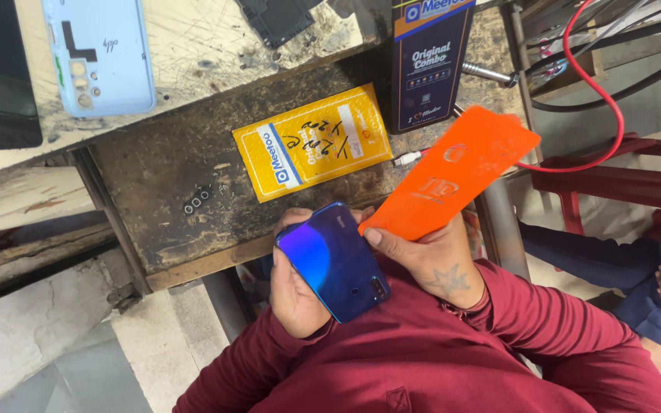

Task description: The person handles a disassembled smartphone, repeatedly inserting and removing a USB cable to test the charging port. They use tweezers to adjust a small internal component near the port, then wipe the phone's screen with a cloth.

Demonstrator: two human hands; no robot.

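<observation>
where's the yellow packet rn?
In the head view, the yellow packet lies flat on the dark wooden bench, centre frame, just beyond the blue phone in the left hand, beside the dark box.

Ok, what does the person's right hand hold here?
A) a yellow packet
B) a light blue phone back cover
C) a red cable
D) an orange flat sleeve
D: the right hand pinches the orange flat sleeve by its lower end, while the left hand cradles the blue phone.
</observation>
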